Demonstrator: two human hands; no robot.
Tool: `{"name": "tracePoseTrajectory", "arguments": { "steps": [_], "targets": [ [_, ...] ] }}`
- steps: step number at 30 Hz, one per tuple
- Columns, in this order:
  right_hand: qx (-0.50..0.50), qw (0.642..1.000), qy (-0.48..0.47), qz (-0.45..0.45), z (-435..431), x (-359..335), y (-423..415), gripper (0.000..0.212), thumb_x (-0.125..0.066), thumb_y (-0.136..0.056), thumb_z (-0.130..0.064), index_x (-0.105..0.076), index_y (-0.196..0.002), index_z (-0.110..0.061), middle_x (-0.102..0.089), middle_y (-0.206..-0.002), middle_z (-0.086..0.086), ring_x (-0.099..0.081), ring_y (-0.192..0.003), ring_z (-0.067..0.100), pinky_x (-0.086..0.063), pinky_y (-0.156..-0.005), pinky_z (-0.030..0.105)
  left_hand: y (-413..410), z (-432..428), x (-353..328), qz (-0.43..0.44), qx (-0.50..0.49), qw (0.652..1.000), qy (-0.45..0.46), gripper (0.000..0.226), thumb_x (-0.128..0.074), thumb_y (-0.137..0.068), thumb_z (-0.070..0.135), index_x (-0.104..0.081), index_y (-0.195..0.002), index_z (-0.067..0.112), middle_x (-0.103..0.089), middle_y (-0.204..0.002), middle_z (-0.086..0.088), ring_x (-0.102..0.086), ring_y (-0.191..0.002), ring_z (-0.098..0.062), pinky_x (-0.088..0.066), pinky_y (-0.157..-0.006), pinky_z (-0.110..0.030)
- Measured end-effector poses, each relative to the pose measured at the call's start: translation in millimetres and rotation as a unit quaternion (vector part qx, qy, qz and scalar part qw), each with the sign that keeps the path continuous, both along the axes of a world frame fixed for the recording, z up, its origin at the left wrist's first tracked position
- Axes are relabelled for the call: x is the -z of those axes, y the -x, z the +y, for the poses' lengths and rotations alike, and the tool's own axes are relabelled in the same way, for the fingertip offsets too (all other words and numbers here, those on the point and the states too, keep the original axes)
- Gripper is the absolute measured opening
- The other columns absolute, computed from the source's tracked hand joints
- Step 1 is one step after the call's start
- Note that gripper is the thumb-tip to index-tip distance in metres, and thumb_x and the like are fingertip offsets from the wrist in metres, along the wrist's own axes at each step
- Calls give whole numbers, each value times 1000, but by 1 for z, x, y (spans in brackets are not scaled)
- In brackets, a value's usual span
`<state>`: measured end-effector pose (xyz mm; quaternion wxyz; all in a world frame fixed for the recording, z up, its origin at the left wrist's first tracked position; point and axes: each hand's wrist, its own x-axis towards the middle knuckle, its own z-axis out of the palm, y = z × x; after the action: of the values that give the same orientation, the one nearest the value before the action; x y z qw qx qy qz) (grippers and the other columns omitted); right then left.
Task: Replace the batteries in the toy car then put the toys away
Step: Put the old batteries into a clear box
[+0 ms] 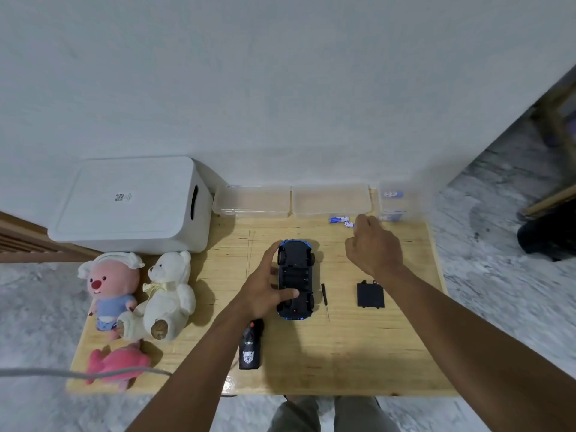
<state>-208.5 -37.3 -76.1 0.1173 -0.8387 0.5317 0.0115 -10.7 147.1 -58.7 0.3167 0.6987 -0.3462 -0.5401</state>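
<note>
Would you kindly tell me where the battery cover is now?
The battery cover lies flat on the table, right of centre in the head view, just right of the screwdriver and the upturned toy car.

Plain white wall [280, 73], marbled grey floor [498, 244]
</note>
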Motion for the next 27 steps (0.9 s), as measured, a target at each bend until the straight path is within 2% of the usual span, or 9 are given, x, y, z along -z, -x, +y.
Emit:
{"name": "tracePoseTrajectory", "arguments": {
  "steps": [3,6,12,14,16,17,20,24,27],
  "targets": [
    [-36,994,18,105,-1,5,-3,35,-53,-93,-13,-48,-127,-11,-49,-127,9,-61,-60,31,-39,-48,29,-6,-5,-2,9,-10,1000,-1,114,-83,-85,9,-7,-158,53,-54,-128,-2,-68,-110,-21,-56,-88,-29],
    [-47,984,38,165,0,10,-1,43,-60,-91,-8,-48,-132,-10,-46,-138,11,-52,-53,27,-33,-45,28,-6,-8,-6,32,-15,999,4,113,-80,-88,6,-5,-158,53,-50,-134,-3,-67,-113,-20,-56,-83,-22],
    [-128,973,28,188,-7,4,1,40,-55,-94,-7,-48,-133,-10,-61,-113,6,-62,-66,28,-32,-47,30,-8,-12,-6,45,-28,999,5,115,-82,-86,8,-6,-157,55,-48,-141,-3,-75,-99,-15,-58,-83,-27],
    [-143,971,34,186,-8,1,0,33,-59,-89,-6,-54,-121,-6,-62,-104,9,-65,-63,29,-29,-44,29,-9,-15,-8,46,-29,998,6,115,-82,-86,8,-5,-158,53,-48,-140,-2,-76,-95,-11,-58,-81,-25],
    [-118,982,35,143,-6,-3,-2,26,-73,-75,-6,-61,-97,-2,-61,-81,12,-55,-47,30,-24,-41,26,-10,-17,-9,45,-31,998,8,115,-83,-85,9,-5,-159,52,-49,-140,-3,-76,-94,-9,-58,-80,-24],
    [-102,988,28,115,-5,-3,-3,23,-73,-73,-6,-60,-92,-1,-60,-77,13,-51,-47,30,-24,-43,27,-10,-18,-9,44,-32,998,8,115,-83,-85,10,-6,-159,52,-49,-140,-3,-76,-94,-9,-58,-81,-25],
    [-54,997,-40,40,-2,1,-4,17,-51,-91,-9,-53,-106,-1,-58,-98,14,-51,-75,28,-34,-61,32,-12,-20,-12,46,-37,998,6,114,-83,-85,10,-7,-158,54,-49,-140,-1,-76,-94,-9,-57,-83,-28],
    [36,983,-156,-87,-3,2,-7,15,-51,-94,-6,-55,-108,-6,-53,-112,9,-51,-87,22,-42,-76,31,-13,-21,-15,51,-41,998,5,112,-83,-85,8,-10,-158,54,-51,-137,0,-76,-94,-10,-57,-80,-24],
    [112,977,-148,-103,-3,-4,-13,14,-48,-92,-8,-61,-95,-11,-63,-101,6,-52,-84,20,-39,-69,28,-15,-21,-17,54,-44,998,3,111,-82,-86,8,-10,-157,54,-51,-136,1,-74,-97,-11,-56,-78,-21]
  ]
}}
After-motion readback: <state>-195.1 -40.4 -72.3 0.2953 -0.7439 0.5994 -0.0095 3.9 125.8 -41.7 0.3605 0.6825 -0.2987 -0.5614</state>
